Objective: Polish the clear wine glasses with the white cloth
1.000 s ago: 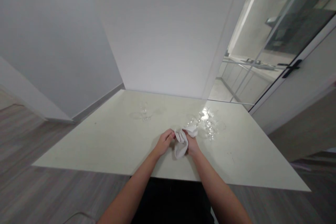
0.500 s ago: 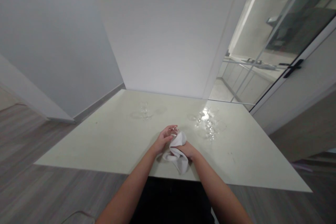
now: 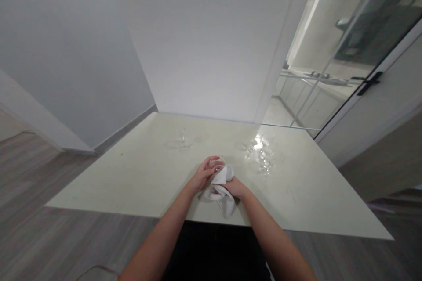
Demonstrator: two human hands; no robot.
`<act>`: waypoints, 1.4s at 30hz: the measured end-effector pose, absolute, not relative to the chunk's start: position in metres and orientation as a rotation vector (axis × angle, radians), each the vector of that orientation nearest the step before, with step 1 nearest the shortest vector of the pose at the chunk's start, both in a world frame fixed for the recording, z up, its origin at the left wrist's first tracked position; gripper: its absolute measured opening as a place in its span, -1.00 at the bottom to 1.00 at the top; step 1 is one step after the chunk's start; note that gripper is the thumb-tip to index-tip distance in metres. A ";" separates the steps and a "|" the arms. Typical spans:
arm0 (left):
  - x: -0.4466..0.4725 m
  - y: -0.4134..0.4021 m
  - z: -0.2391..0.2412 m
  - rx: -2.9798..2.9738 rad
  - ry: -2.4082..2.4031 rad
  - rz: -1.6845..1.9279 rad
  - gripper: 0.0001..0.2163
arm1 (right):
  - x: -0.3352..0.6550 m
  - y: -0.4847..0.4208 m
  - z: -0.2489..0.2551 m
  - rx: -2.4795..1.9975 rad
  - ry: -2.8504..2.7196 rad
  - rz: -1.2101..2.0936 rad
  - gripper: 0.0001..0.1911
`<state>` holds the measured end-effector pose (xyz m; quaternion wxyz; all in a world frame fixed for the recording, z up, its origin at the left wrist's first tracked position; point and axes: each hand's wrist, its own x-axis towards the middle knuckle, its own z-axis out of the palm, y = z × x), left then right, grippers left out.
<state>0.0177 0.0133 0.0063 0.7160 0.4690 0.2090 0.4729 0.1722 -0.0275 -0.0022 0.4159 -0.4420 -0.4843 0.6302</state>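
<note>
A clear glass is occupying the centre of the work, just above the near part of the table, and is serving here as the middle of the clock, with twelve pointing away from the person. The left hand, at eight o'clock, is grasping the glass, its fingers curving around the side. A white cloth is meeting the glass at five o'clock in this view; whether any of it is reaching inside, one cannot tell. The right hand, also toward five o'clock, is gripping the cloth, whose loose end is drooping toward six.

Compared with one second earlier, the cloth is now hanging closer to the person instead of bunching up between both hands, and the glass is now showing clearly among the left fingers. Compared with half a second earlier, both hands are keeping nearly the same pose.

Farther out, a cluster of clear glasses is glinting near three o'clock, and other clear glassware is standing faintly at ten, too indistinct for counting. Both groups are staying in place on the pale table. Beyond its far edge, a white wall is rising at twelve, while a black door handle is projecting at two.
</note>
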 end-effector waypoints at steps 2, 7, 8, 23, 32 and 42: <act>0.018 0.013 0.006 1.046 0.455 1.061 -0.39 | 0.173 -0.028 -0.001 -1.123 -1.209 1.613 -0.67; 0.021 0.016 0.002 1.100 0.614 1.194 -0.48 | 0.171 -0.026 -0.002 -1.105 -1.178 1.674 -0.64; 0.021 0.017 0.001 1.100 0.643 1.234 -0.50 | 0.170 -0.024 -0.003 -1.088 -1.156 1.681 -0.64; 0.000 0.033 0.004 0.854 0.587 1.561 -0.56 | 0.175 -0.003 -0.005 -0.872 -0.531 1.568 -0.66; 0.009 0.014 0.014 1.359 0.660 1.475 -0.37 | 0.173 0.004 -0.005 -0.783 -0.453 1.507 -0.69; 0.006 0.018 0.038 1.494 0.955 1.811 -0.39 | 0.176 0.003 -0.011 -0.905 -0.486 1.469 -0.60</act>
